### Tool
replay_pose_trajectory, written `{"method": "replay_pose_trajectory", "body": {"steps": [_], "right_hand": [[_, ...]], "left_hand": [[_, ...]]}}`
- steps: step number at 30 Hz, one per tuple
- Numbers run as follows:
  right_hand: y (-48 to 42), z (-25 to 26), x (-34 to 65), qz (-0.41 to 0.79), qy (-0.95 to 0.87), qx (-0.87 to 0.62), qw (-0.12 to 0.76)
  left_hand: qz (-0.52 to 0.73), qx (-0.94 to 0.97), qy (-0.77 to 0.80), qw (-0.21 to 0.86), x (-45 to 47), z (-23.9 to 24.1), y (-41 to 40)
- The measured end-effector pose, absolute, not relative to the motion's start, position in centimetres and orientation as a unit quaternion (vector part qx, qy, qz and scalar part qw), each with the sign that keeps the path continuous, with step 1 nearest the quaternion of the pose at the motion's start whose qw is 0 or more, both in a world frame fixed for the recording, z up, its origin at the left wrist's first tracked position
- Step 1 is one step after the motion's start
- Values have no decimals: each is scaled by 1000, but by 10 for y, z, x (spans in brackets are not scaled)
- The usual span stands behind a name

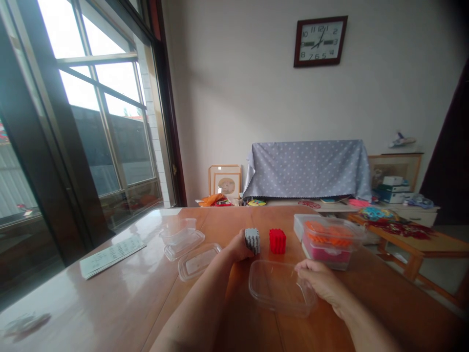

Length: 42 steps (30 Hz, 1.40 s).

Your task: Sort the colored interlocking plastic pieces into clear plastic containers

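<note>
My left hand (pixel 242 245) is closed around the side of a grey stack of ridged, toothed pieces (pixel 252 240) on the wooden table; some of its fingers are hidden behind the stack. Just right of that stands a similar red stack (pixel 277 241), with no hand on it. Nearer to me is a clear plastic container (pixel 276 288). My right hand (pixel 314 277) pinches its right rim between thumb and fingers. Orange pieces (pixel 326 233) and pink ones (pixel 326 255) fill clear boxes behind my right hand.
Left of my left arm lie a clear plastic lid (pixel 200 260) and clear tubs (pixel 179 237). A printed calendar-like sheet stack (pixel 113 255) rests farther left on the table (pixel 146 303). A small clear plastic bundle (pixel 27 325) sits at the near left. A low wooden table (pixel 432 244) stands right.
</note>
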State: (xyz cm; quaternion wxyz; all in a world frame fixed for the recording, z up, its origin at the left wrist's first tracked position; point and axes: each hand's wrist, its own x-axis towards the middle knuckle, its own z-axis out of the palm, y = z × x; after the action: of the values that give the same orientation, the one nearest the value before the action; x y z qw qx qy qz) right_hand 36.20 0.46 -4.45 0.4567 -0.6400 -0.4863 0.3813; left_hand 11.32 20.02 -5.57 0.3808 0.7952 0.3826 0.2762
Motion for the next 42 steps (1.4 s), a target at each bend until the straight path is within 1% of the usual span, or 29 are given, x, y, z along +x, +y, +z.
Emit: {"method": "replay_pose_trajectory", "body": {"steps": [4, 10, 16, 22, 29, 35, 42], "right_hand": [[7, -48, 367, 372, -486, -648, 454], [3, -44, 372, 383, -483, -653, 439], [-5, -36, 372, 386, -490, -651, 433], [-13, -26, 362, 402, -493, -657, 405], [-22, -17, 348, 422, -508, -635, 401], [-21, -22, 344, 432, -525, -619, 394], [-17, -27, 342, 431, -543, -610, 383]], "left_hand": [[284, 789, 432, 333, 107, -52, 186], [276, 798, 436, 311, 86, -40, 148], [261, 804, 430, 317, 56, -30, 102], [266, 801, 422, 330, 25, -25, 55], [261, 769, 469, 347, 5, -20, 8], [272, 773, 461, 341, 2, -11, -14], [281, 781, 442, 341, 0, -9, -19]]}}
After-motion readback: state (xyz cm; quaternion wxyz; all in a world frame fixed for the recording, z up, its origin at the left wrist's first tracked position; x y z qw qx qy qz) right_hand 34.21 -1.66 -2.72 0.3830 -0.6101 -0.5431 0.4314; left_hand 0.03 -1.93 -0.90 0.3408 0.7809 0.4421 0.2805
